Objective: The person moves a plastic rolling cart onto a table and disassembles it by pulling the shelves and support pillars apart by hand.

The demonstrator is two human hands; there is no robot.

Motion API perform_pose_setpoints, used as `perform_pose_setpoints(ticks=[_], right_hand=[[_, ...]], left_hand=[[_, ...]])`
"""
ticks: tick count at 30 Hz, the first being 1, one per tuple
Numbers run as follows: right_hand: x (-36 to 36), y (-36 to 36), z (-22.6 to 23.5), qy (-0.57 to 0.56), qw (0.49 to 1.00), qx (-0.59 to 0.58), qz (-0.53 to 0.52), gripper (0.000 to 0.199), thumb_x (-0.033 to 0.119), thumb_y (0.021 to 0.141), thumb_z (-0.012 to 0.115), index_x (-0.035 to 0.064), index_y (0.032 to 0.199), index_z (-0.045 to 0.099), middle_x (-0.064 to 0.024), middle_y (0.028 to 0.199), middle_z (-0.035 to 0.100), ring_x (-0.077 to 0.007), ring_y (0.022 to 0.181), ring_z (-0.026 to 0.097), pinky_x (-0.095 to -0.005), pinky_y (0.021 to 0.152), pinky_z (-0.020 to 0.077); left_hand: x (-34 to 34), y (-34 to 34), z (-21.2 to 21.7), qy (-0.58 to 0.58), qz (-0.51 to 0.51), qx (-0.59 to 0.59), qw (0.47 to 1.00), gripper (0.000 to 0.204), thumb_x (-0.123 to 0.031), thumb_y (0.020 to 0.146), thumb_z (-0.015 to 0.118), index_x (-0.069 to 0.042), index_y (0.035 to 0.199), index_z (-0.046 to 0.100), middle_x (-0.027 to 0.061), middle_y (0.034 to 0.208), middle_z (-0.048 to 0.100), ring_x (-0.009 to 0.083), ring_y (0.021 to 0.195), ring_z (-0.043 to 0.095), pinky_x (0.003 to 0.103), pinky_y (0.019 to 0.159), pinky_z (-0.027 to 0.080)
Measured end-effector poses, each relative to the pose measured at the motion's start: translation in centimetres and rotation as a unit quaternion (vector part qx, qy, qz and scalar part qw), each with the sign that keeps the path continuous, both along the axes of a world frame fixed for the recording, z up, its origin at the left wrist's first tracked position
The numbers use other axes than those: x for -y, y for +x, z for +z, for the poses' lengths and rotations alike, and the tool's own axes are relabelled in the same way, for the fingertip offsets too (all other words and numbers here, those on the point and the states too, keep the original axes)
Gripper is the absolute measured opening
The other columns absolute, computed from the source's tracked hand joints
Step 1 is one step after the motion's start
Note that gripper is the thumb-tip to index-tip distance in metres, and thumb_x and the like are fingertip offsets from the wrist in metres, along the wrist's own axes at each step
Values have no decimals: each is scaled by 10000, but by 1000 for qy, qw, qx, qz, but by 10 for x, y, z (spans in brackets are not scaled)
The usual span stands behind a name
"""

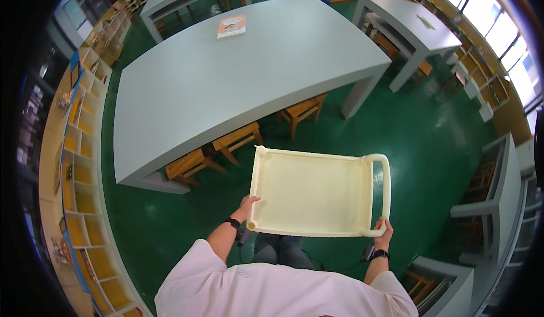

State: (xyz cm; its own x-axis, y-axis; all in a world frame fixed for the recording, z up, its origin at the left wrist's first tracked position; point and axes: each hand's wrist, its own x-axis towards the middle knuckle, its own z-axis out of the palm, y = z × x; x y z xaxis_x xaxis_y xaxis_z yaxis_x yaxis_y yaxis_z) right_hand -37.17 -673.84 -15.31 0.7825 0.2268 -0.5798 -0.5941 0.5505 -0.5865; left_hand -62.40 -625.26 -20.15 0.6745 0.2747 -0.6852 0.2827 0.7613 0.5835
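A cream plastic cart tray (pixel 311 192) with a raised rim is held level in front of my body, over the green floor. At its left edge, near the front corner, my left hand (pixel 245 208) grips the rim with the thumb on top. My right hand (pixel 383 233) is closed around the near end of the curved handle (pixel 386 186) that rises from the tray's right side. Nothing lies in the tray. Round sockets show at its left corners. Both wrists wear dark bands.
A large grey table (pixel 243 67) stands ahead, with a book (pixel 232 27) on it and wooden stools (pixel 238 139) beneath its near edge. Low shelves (pixel 85 198) line the left wall. Another table (pixel 405 19) is at the far right, and grey desks (pixel 493 203) stand on the right.
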Motion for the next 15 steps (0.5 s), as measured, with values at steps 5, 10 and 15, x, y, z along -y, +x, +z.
perform_pose_setpoints(ticks=[5,10,15], right_hand=[[-26,44,66,-65,989,130,23,187,89,792,549,4,951,499,-60,769,542,-83,541,481,-193,491,463],[-66,76,204,-46,944,303,122,318,61,720,561,-34,1014,486,-83,801,533,-109,627,507,-228,587,480],[-116,80,343,12,946,299,126,355,47,741,542,-82,1064,468,-160,888,550,-171,723,563,-275,705,499]], left_hand=[[-6,16,95,16,22,58,998,431,-188,815,549,34,1174,458,154,1035,581,266,889,604,384,798,495],[-39,-17,200,29,54,105,993,565,-362,837,526,26,1236,424,161,1152,544,244,1015,558,365,903,437],[-60,-59,353,98,147,212,961,561,-317,800,536,43,1219,435,175,1119,553,278,988,562,374,880,452]])
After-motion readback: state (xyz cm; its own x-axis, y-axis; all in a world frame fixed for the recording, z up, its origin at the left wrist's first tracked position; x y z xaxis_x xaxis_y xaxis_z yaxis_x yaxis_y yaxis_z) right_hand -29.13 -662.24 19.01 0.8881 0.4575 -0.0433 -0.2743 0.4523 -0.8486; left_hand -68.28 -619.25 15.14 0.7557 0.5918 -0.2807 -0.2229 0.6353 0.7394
